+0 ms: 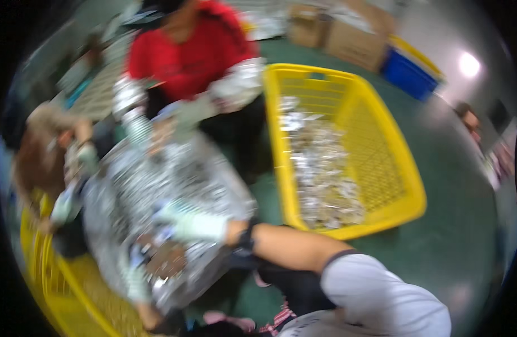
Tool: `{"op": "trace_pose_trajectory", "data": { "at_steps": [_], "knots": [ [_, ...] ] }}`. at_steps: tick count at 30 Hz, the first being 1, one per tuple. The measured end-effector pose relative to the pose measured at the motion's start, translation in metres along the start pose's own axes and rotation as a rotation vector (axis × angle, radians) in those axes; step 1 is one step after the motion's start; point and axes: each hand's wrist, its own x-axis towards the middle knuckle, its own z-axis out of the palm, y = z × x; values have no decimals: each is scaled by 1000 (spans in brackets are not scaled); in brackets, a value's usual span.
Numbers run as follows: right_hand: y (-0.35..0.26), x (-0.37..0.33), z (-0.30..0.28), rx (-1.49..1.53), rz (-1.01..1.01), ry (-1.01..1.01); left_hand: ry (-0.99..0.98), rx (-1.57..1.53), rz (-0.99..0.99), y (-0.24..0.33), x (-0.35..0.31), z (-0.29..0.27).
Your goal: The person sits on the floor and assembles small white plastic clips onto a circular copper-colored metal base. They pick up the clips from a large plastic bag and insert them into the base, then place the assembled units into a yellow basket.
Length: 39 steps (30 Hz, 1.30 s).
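My left hand (136, 278), in a pale glove with bluish fingertips, is at the near left part of a large clear plastic bag (211, 275). Its fingers touch or lie beside a brownish clump (167, 259) whose kind I cannot make out. My right hand (194, 223), gloved the same way, reaches in over the bag just beyond the clump. Blur smears the fingers of both hands, so their grip is unclear. Many small shiny, silvery pieces (152, 174) fill the bag. What lies under my palms is hidden.
A yellow basket (382, 151) with shiny wrapped pieces stands right of the bag. Another yellow basket (73, 297) is at the lower left. A person in red (185, 56) works across the bag, another person (50, 146) at left. Cardboard boxes (354, 42) and a blue crate (407, 73) stand behind.
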Motion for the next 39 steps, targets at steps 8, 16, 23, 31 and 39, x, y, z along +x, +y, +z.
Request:
{"op": "trace_pose_trajectory", "data": {
  "at_steps": [8, 16, 23, 31, 39],
  "knots": [
    [-51, 27, 36, -110, -111, -135, 157, -118, -312, 11, -52, -82],
    [-49, 25, 21, -136, -105, -195, 32, -70, -186, 13, -43, -60],
    [-51, 24, 24, -125, -98, -198, 37, -104, -224, 10, -43, -59],
    [-52, 23, 23, -136, -99, -207, 28, -89, -255, 19, -45, -61],
    [-53, 22, 24, -140, -60, -232, 77, 105, -156, 36, -47, -53]
  ]
}}
